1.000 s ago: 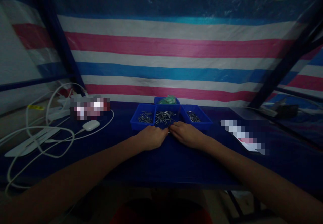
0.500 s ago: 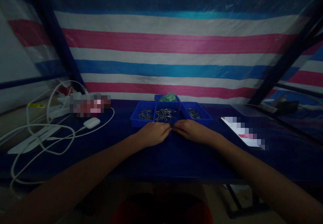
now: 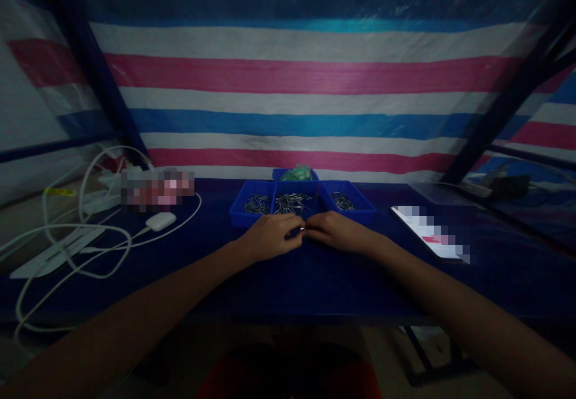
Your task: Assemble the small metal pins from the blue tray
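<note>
My left hand (image 3: 275,235) and my right hand (image 3: 335,231) meet fingertip to fingertip just in front of the blue bins. Both are closed in a pinch. A small shiny metal piece (image 3: 302,229) shows between the fingertips; its kind is too small to make out. Behind my hands, the left bin (image 3: 238,212), the middle bin (image 3: 310,207) and the right bin (image 3: 364,206) hold many thin metal pieces that look like screws or pins. Farther back, another blue bin (image 3: 278,173) contains green plastic packets (image 3: 297,173).
On the right of the blue table (image 3: 297,291) lies a lit phone or tablet (image 3: 432,231), partly blurred out. White cables (image 3: 128,246), a white adapter (image 3: 161,221) and a pixelated reddish item (image 3: 157,189) occupy the left. A striped sheet (image 3: 288,75) hangs behind.
The thumb and fingers of my left hand have parted slightly, and the shiny metal piece shows more between the two hands. The whole view has shifted a little.
</note>
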A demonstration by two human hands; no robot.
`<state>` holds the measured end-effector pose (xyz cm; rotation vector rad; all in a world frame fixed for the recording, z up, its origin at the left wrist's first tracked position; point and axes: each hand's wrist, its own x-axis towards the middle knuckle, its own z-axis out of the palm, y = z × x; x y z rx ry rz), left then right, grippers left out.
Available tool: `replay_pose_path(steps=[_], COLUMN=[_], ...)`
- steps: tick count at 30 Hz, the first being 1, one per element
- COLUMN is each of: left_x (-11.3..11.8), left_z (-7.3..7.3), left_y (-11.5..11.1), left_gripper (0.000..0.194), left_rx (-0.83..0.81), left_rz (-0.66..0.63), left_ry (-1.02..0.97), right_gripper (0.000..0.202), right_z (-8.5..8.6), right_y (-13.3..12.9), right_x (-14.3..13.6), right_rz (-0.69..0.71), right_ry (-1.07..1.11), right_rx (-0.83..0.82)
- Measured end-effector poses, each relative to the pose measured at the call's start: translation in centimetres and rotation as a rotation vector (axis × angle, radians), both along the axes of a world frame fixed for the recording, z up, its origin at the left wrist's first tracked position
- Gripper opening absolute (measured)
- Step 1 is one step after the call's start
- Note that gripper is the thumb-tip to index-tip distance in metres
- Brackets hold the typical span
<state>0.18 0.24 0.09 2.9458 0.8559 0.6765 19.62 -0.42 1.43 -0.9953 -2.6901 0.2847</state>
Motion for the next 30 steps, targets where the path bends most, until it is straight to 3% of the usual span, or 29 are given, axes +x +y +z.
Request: replay_pose_path(steps=[9,16,23,30], left_x=[0.1,0.6,0.3,-0.2], left_z=[-0.4,-1.4,-1.8,-1.7], left_y=[0.4,0.6,1.0,1.0], left_gripper=[0.017,0.023,0.024,0.026], left_rx=[0.076,0.166,0.205,0.108], left_rz=[0.113,0.163,0.091,0.013], left_ry=[0.159,0.263,0.283,0.198], right_gripper=[0.021,0.020,0.020,0.025], right_z=[0.2,-1.0,-1.9,-2.1], right_y=[0.3,0.5,0.3,0.1], right_x=[0.5,0.4,0.1,0.3], right_rz=[0.017,-0.002,-0.014,-0.019], right_ry=[-0.004,-0.030,-0.181,-0.127], right_rx=[-0.060,0.021,0.196,0.162])
